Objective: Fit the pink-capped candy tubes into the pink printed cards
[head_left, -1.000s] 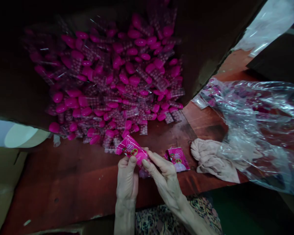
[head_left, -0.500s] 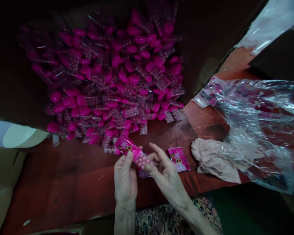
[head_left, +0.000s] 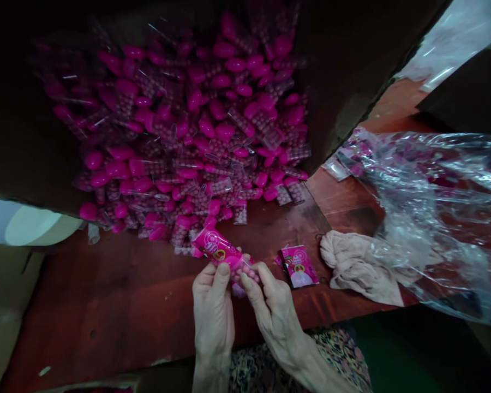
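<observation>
item: one printed wrapper (head_left: 216, 245), pink, slanting above the worktop (head_left: 126, 305), in front of the heap of pink-capped tubes (head_left: 225, 131).
item: one clear tube (head_left: 244, 268) of pink balls, reaching out of the wrapper's lower end, towards the right hand.
left hand (head_left: 213, 314): fingers clamped on the printed wrapper, thumb on top, the others curled at its side and partly hidden.
right hand (head_left: 276, 314): fingers closed on the clear tube, thumb along the near side, index finger at the outer end.
step in hand, as judged: wrapper and tube being lined up or shifted one against the other, between both hands; which way they slide, cannot tell.
next move, as judged: calls for a firm but shallow left pinch, so the thin film does not crease, and a light right hold along the tube's axis.
also on the worktop: stack of flat wrappers (head_left: 300, 266), pink, to the right of the right hand; crumpled cloth (head_left: 352, 265), pale, just beside the stack; clear plastic bag (head_left: 417, 218), rumpled, pink pieces under or in it, partly over the cloth.
surroundings: dark box (head_left: 352, 71), open towards the person, around the heap; white round dish (head_left: 41, 226) at far left; patterned garment (head_left: 335, 349) below the worktop's near edge.
</observation>
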Available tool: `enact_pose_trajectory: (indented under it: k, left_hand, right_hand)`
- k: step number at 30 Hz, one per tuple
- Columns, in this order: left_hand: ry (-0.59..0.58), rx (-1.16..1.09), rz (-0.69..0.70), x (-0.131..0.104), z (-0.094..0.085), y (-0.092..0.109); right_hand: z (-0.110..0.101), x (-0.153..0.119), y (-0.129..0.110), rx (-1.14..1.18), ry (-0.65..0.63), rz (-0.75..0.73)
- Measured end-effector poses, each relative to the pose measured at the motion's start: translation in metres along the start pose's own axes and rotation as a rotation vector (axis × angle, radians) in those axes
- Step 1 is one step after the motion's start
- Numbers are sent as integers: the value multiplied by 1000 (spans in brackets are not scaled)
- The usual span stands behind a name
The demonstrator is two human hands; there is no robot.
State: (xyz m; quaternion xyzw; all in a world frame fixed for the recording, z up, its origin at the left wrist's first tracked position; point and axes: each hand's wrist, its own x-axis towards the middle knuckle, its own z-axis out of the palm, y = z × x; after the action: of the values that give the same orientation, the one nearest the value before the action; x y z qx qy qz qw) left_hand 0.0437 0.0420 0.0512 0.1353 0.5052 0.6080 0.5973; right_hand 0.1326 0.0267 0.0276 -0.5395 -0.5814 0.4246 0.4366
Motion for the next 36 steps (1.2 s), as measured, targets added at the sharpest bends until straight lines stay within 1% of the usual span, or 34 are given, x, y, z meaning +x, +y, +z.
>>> enact_pose_trajectory:
  k: [2, 6, 8, 13, 15, 19, 21, 25, 28, 32, 36]
  left_hand:
    - [17, -23, 8, -2, 1, 0]
    - [106, -78, 73, -7, 3, -1]
    - [128, -90, 91, -9, 5, -2]
    - [39, -110, -54, -12, 6, -3]
    - [44, -104, -73, -12, 6, -2]
    - [86, -81, -60, -12, 4, 0]
    - [83, -91, -54, -11, 2, 1]
    - [52, -105, -35, -9, -4, 2]
    - [61, -68, 9, -9, -5, -1]
    - [91, -19, 71, -12, -2, -8]
    - [85, -23, 24, -13, -1, -10]
  right_hand:
    - [0, 0, -2, 6, -2, 10]
    - [-1, 1, -9, 28, -1, 38]
    - [-1, 1, -11, 46, 8, 43]
    - [1, -5, -13, 120, 46, 79]
    - [4, -6, -14, 158, 46, 89]
    - [7, -5, -14, 162, 31, 99]
    - [6, -4, -13, 145, 13, 103]
    - [3, -3, -9, 178, -38, 186]
    - [4, -3, -9, 221, -47, 226]
    - [6, -3, -11, 232, -11, 190]
    - [5, -5, -12, 211, 17, 165]
